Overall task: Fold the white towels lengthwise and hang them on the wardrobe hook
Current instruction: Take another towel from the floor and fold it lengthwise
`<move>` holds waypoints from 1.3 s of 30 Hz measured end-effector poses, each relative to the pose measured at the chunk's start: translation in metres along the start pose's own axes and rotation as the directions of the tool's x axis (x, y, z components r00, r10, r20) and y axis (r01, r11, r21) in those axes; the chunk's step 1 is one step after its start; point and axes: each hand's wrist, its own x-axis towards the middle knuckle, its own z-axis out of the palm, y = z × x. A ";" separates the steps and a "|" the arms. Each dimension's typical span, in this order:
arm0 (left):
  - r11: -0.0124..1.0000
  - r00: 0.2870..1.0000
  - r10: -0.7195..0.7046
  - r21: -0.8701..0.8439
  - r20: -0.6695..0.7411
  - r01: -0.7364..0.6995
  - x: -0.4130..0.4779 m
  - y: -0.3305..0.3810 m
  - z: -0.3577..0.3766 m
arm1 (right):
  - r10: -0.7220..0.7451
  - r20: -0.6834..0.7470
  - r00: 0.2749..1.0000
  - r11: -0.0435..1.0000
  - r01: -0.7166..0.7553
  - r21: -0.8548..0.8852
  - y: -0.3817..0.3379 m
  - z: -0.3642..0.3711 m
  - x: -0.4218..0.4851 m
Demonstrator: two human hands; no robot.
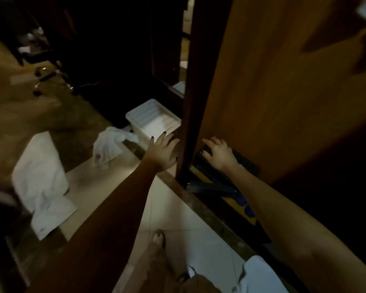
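Room: dim; pale tiled floor (178, 210), brown wardrobe door (283, 92) at right.
Towels: both lie low at left, well apart from the hands. Flat towel (40, 174) is nearest; crumpled towel (109, 148) lies just beside a white bin (154, 115).
Left hand (163, 150): empty, fingers spread, at the door's edge.
Right hand (219, 154): empty, fingers loose, low against the door.
Handling: likely light, soft, limp; pinch two corners of a long edge.
Hook: not visible.
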 end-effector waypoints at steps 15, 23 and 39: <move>0.933 0.944 -0.322 -0.146 0.071 0.330 0.057 -0.266 0.044 | -0.217 0.205 0.954 0.975 0.222 -0.001 -0.184 0.096 0.256; 0.836 0.855 -0.477 -0.192 0.205 0.513 0.089 -0.409 0.126 | -0.329 0.316 0.890 0.937 0.349 -0.006 -0.254 0.184 0.402; 0.614 0.656 -0.735 -0.241 0.171 0.751 0.167 -0.667 0.556 | -0.496 0.461 0.736 0.831 0.556 0.007 -0.257 0.643 0.693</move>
